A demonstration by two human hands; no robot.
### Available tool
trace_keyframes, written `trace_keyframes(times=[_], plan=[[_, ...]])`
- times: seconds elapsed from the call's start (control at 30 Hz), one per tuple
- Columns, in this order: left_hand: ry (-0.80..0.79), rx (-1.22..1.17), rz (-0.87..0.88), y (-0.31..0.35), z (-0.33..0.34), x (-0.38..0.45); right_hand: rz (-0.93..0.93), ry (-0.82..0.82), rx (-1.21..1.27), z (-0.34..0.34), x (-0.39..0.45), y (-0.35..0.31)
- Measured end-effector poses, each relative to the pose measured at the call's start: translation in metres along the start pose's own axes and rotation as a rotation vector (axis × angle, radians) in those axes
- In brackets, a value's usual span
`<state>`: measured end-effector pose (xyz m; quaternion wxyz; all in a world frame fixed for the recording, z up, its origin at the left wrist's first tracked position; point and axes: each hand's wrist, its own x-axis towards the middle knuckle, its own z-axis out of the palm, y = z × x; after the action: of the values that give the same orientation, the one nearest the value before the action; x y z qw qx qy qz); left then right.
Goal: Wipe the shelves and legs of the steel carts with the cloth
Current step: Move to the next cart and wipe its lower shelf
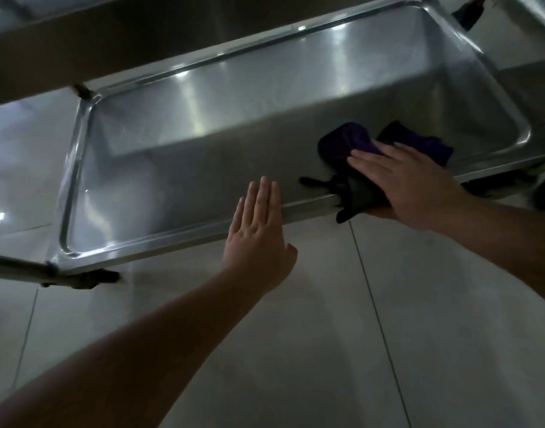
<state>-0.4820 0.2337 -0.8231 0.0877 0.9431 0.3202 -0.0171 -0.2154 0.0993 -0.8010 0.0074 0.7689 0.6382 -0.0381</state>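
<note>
The bottom shelf (203, 168) of a steel cart fills the upper half of the head view, a shallow tray with a raised rim. A dark purple cloth (345, 143) lies bunched on the shelf near its front right part, with a dark end hanging over the front rim. My right hand (401, 180) presses flat on the cloth with straight fingers. My left hand (258, 230) is flat with fingers straight and together, its fingertips at the shelf's front rim, left of the cloth. A cart leg (14, 267) meets the shelf's front left corner.
An upper shelf (79, 35) of the same cart overhangs at the top. Pale floor tiles (357, 335) spread below the cart. A caster (89, 278) sits under the front left corner. Dark objects, perhaps another wheel, show at the far right (543, 193).
</note>
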Motion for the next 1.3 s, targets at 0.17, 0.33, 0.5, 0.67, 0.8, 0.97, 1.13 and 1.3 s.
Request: trace_keyframes(times=[0.17, 0.33, 0.5, 0.67, 0.8, 0.97, 1.13, 1.3], plan=[[0.033, 0.048, 0.006, 0.013, 0.01, 0.004, 0.234, 0.065, 0.169, -0.004, -0.046, 0.078], [0.019, 0.072, -0.036, 0.018, 0.011, 0.004, 0.389, 0.103, 0.148, -0.004, -0.029, 0.035], [0.027, 0.099, -0.024, 0.016, 0.006, 0.004, 0.05, 0.019, 0.085, 0.004, -0.004, -0.022], [0.046, 0.095, -0.021, 0.015, 0.002, 0.003, 0.242, 0.048, 0.136, 0.003, -0.031, 0.037], [0.077, 0.092, -0.015, 0.016, 0.003, 0.003, 0.617, -0.005, 0.111, -0.002, -0.045, 0.113], [0.1, 0.085, -0.019, 0.019, 0.001, 0.005, 0.84, -0.023, 0.208, -0.01, -0.005, 0.086], [0.076, 0.08, -0.02, 0.018, 0.002, 0.005, 0.221, -0.064, 0.276, -0.014, -0.025, 0.036], [0.057, 0.092, 0.021, 0.011, 0.003, 0.004, 0.465, 0.017, 0.167, -0.004, -0.009, 0.104]])
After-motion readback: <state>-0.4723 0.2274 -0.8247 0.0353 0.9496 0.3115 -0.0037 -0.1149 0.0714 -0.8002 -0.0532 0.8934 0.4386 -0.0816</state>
